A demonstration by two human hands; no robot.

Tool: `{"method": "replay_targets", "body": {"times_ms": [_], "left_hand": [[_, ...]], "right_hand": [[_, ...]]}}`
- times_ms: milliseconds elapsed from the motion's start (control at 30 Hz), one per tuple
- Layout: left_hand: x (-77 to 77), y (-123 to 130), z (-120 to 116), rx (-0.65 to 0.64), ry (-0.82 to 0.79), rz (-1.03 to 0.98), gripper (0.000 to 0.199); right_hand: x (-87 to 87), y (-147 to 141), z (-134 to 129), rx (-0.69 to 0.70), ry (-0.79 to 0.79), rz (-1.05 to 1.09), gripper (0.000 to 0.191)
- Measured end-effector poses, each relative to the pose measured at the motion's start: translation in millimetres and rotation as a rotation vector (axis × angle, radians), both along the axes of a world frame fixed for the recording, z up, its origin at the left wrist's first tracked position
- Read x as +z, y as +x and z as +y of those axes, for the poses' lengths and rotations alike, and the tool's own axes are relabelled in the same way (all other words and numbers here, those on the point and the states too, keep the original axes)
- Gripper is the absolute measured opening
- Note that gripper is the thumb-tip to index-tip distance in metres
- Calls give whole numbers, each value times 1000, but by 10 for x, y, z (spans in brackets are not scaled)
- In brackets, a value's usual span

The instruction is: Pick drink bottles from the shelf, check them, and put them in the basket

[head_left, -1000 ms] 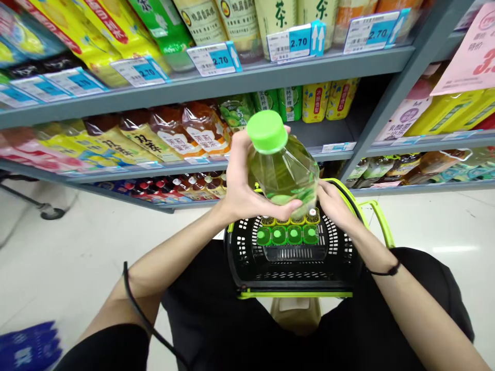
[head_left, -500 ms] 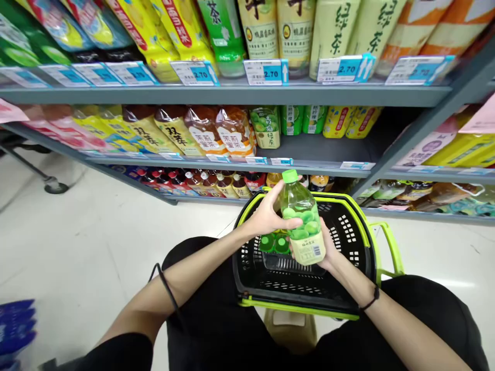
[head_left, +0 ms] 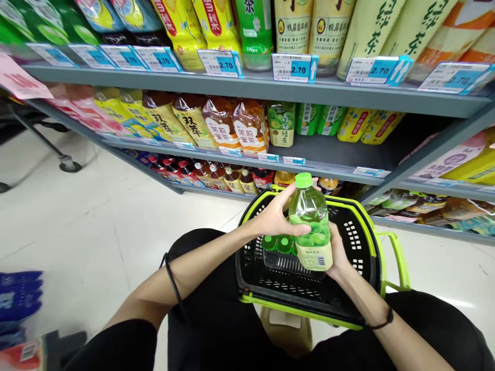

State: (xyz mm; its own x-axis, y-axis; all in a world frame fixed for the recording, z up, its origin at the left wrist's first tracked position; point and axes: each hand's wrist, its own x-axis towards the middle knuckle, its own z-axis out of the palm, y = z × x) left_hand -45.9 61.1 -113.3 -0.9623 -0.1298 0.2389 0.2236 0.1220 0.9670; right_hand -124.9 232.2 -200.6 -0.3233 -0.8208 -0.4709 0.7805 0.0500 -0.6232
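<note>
A bottle (head_left: 312,226) with a green cap and a label of green fruit is held between both hands above the basket. My left hand (head_left: 279,214) wraps its left side, thumb across the front of the label. Around the lower right side and back of the bottle curls my right hand (head_left: 338,252), its fingers partly hidden. Below is a black basket (head_left: 286,288) with a lime-green rim and handle. Several green-capped items (head_left: 284,243) lie inside it, at the left, partly covered by the bottle.
Drink shelves (head_left: 247,93) run across the front with several rows of bottles and price tags. A similar green-labelled bottle (head_left: 281,123) stands on the middle shelf. A cart wheel (head_left: 70,165) is at the left, and blue packages (head_left: 19,299) lie at the lower left.
The view has shifted, so the shelves appear closer and further right. The bottle, still in both hands, appears slightly to the right and lower. Red packaging has come into view at the lower left.
</note>
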Motion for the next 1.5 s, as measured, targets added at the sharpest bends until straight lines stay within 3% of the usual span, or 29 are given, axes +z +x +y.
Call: {"method": "replay_targets", "body": {"times_ms": [233,367,500,767,900,1033,1100,1300,1400,1500], "left_hand": [[123,-7,-89,-81,76,-16,112],[161,-10,-80,-54,48,-40,110],[171,12,-89,-80,48,-42,109],[198,31,-124,-108,72,-50,106],[215,28,-132,-126,91,-33,91],[255,5,-90,-144,235,-54,90],[273,-15,-49,-148,309,-58,93],[196,-50,22,-225,427,-100,76],[94,-57,-2,-90,379,-175,59],[24,-72,-61,191,313,-269,57]], "right_hand": [[-100,-55,253,-158,-102,388,62],[-65,-12,282,-212,-141,670,51],[-20,43,275,-346,-124,1000,57],[-15,-10,280,-437,-85,1199,65],[3,-32,311,-345,-90,1031,59],[7,-2,318,-155,-106,561,46],[12,40,300,-68,-101,305,49],[11,177,234,431,-249,-204,69],[42,193,213,577,-280,-211,70],[124,160,186,454,-179,-135,79]]}}
